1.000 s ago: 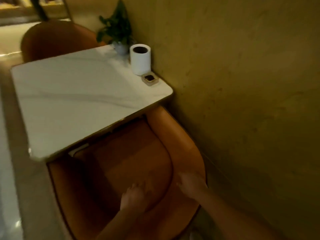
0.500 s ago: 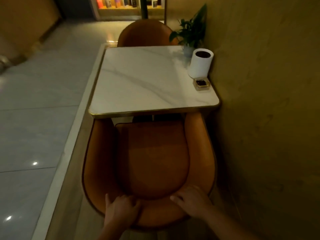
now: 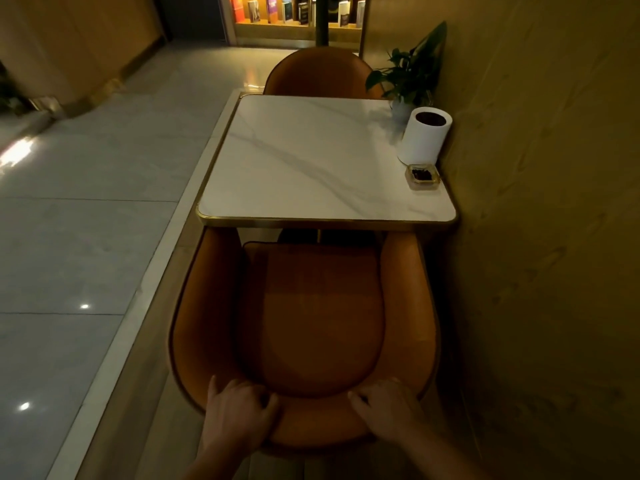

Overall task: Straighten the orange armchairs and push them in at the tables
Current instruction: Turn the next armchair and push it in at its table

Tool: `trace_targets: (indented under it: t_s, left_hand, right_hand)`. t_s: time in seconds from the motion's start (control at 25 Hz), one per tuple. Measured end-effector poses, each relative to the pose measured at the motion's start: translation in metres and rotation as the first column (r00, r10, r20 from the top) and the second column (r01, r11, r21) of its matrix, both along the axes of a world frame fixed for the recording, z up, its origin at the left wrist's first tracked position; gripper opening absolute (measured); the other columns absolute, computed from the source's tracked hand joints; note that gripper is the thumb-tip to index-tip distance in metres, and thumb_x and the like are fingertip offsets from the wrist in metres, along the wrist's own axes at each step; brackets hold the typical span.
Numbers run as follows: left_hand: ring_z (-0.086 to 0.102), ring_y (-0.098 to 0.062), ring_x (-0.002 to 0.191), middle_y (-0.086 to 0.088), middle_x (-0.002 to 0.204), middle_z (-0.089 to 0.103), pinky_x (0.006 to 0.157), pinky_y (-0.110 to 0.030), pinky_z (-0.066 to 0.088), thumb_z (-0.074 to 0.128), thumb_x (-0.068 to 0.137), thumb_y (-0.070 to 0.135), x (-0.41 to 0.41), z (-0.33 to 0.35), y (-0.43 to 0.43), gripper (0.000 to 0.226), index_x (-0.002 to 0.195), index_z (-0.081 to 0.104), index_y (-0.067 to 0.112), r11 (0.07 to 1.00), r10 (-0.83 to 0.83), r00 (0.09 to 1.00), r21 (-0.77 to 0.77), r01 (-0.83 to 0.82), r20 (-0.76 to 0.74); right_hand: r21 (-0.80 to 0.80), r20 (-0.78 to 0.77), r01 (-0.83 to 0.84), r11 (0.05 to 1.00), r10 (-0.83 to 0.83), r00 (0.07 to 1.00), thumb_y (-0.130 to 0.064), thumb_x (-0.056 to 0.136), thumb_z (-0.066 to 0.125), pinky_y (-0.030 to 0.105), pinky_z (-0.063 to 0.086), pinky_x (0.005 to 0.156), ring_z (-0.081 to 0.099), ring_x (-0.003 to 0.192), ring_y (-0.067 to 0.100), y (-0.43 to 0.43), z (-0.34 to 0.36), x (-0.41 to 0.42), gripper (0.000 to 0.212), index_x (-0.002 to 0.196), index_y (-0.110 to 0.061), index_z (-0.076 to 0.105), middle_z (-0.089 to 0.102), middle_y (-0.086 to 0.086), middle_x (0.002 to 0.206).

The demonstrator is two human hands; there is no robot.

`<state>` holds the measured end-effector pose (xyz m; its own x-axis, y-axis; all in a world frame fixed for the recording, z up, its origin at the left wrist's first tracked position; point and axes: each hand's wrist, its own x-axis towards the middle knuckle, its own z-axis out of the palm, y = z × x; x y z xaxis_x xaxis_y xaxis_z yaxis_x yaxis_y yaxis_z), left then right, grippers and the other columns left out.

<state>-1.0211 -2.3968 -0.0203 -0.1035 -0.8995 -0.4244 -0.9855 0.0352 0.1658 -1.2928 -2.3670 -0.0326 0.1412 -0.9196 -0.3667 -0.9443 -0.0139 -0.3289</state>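
Both hands clasp the top of the near armchair's (image 3: 304,327) backrest, the left hand (image 3: 239,415) and right hand (image 3: 389,408) set evenly either side of its middle. The chair lies directly beyond them, its arms already reaching the near edge of the table (image 3: 311,161); a straight forward push looks right.

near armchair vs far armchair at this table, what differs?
The near armchair shows its whole seat and arms; the far armchair shows only its rounded back beyond the table. Left hand and right hand grip the near one's backrest; nobody touches the far one. Both are orange and face the table.
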Motion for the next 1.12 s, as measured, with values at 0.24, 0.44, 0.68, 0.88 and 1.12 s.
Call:
trace_targets:
  t_s: [0.24, 0.44, 0.68, 0.88, 1.12]
  left_hand:
    - [0.046, 0.004, 0.121, 0.027, 0.117, 0.062, 0.121, -0.051, 0.006, 0.026, 0.09, 0.065, -0.028, 0.009, 0.016, 0.045, 0.096, 0.066, 0.045, 0.998, 0.047, 0.998, 0.05, -0.045, -0.036]
    - [0.05, 0.007, 0.115, 0.029, 0.109, 0.063, 0.121, -0.05, 0.014, 0.025, 0.086, 0.067, -0.056, 0.006, 0.035, 0.05, 0.092, 0.068, 0.04, 0.998, 0.048, 0.995, 0.049, -0.044, -0.084]
    - [0.053, -0.002, 0.103, 0.016, 0.096, 0.062, 0.119, -0.05, 0.018, 0.028, 0.091, 0.062, -0.077, 0.01, 0.047, 0.045, 0.09, 0.064, 0.034, 1.0, 0.01, 0.994, 0.016, -0.008, -0.11]
    - [0.056, -0.011, 0.098, 0.01, 0.091, 0.062, 0.117, -0.053, 0.017, 0.026, 0.089, 0.062, -0.078, 0.002, 0.042, 0.053, 0.089, 0.068, 0.029, 0.996, -0.044, 0.998, 0.073, 0.047, -0.045]
    - [0.055, -0.01, 0.089, 0.01, 0.077, 0.061, 0.117, -0.052, 0.017, 0.022, 0.09, 0.063, -0.077, -0.002, 0.043, 0.057, 0.078, 0.066, 0.027, 0.997, -0.042, 0.998, 0.055, 0.045, -0.051]
  right_hand:
    - [-0.007, -0.004, -0.023, 1.0, 0.023, 1.0, -0.049, 0.097, 0.039, 0.026, 0.027, 0.07, 0.05, 0.066, 0.009, 0.017, 0.013, -0.023, 0.052, 0.052, -0.023, 0.039, 0.04, -0.013, 0.055]
    - [0.033, 0.026, 0.038, 0.999, -0.039, 0.999, -0.054, 0.087, 0.035, 0.029, 0.034, 0.062, 0.059, 0.062, 0.017, 0.035, 0.001, -0.055, 0.052, 0.052, -0.016, 0.046, 0.06, -0.002, 0.06]
    - [-0.001, 0.059, 0.092, 0.996, -0.092, 0.994, -0.051, 0.091, 0.04, 0.023, 0.034, 0.056, 0.06, 0.063, 0.016, 0.042, 0.003, -0.075, 0.051, 0.06, -0.015, 0.059, 0.063, -0.002, 0.062]
    - [0.023, 0.085, 0.165, 0.986, -0.167, 0.982, -0.049, 0.093, 0.045, 0.021, 0.041, 0.056, 0.059, 0.058, 0.009, 0.042, 0.004, -0.069, 0.044, 0.059, -0.026, 0.063, 0.062, -0.008, 0.06]
    - [-0.119, 0.027, 0.192, 0.974, -0.19, 0.981, -0.052, 0.1, 0.038, 0.023, 0.026, 0.106, 0.055, 0.106, 0.001, 0.062, 0.006, -0.056, 0.041, 0.102, -0.031, 0.073, 0.062, -0.022, 0.107]
